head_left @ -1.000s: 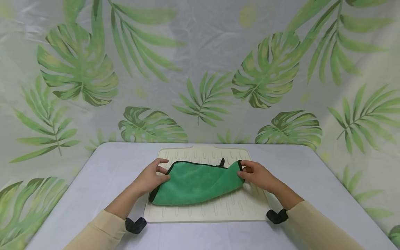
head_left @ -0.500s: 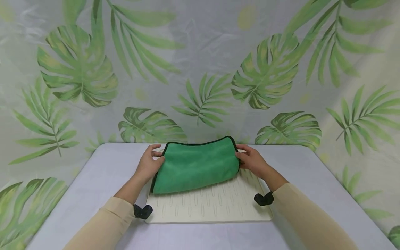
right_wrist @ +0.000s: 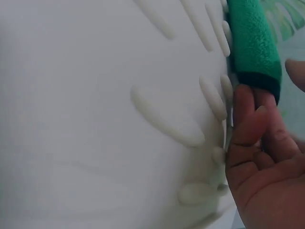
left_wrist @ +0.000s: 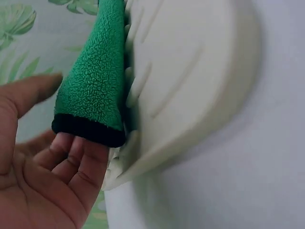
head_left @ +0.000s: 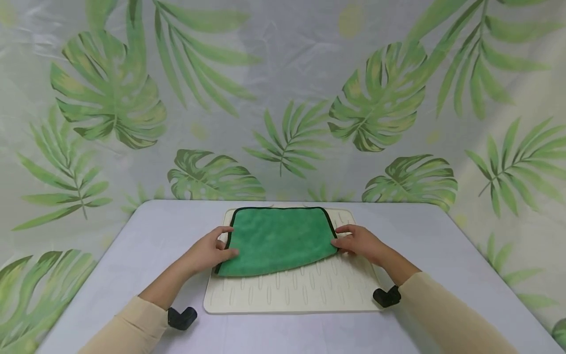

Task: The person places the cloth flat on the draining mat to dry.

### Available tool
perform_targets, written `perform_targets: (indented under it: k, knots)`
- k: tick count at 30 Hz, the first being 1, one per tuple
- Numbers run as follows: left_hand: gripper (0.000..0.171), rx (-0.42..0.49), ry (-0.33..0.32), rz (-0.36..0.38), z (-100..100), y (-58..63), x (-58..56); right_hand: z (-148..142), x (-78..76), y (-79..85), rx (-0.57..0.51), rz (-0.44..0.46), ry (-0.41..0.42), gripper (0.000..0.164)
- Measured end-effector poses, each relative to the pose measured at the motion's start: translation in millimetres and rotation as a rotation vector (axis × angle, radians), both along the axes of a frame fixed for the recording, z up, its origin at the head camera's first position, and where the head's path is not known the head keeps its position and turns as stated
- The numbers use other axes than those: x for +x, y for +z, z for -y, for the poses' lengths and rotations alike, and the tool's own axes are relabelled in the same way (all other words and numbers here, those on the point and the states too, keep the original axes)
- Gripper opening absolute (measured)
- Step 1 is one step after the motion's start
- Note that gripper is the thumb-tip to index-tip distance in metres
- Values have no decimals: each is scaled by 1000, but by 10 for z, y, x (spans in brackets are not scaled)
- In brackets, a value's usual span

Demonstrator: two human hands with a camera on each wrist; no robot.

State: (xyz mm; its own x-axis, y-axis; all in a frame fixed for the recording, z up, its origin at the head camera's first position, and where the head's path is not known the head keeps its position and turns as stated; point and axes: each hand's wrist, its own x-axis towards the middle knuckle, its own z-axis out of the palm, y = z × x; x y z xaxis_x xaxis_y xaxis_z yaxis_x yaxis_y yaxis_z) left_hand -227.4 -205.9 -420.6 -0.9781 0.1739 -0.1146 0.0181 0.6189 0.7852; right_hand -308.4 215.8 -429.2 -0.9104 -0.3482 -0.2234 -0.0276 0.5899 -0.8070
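A green terry towel [head_left: 280, 241] with black trim lies folded on the cream ridged mat [head_left: 274, 297], its untrimmed fold toward me. At its left edge is my left hand [head_left: 210, 250]; in the left wrist view the fingers [left_wrist: 78, 164] reach under the black trim while the thumb stands off the cloth. At the opposite edge, my right hand [head_left: 362, 243] has fingers [right_wrist: 274, 129] tucked beneath the trimmed corner. A gap shows between that thumb and the towel in the right wrist view. Most of the towel's underside is hidden.
The mat lies on a white-covered table [head_left: 411, 236], with bare cover on both sides of it. A leaf-print curtain [head_left: 292, 88] hangs behind the table's far edge. Black wrist mounts [head_left: 182, 318] sit by the sleeves.
Both hands brought the towel's trimmed edge up and away, then lowered it onto the mat. Creases at the right have flattened, the black loop is out of sight, and the thumbs now stand off the cloth.
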Motion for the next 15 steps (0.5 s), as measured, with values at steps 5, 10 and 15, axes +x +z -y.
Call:
perform_targets:
  k: [5, 10, 15]
  knots:
    - [56, -64, -127, -80, 13, 8, 188, -14, 110, 63, 46, -88, 108, 35]
    - [38, -56, -90, -184, -25, -18, 265, 24, 160, 94, 9, -234, 122, 21]
    - [41, 89, -27, -154, -35, -23, 283, 37, 193, 120, -112, -280, 7, 22]
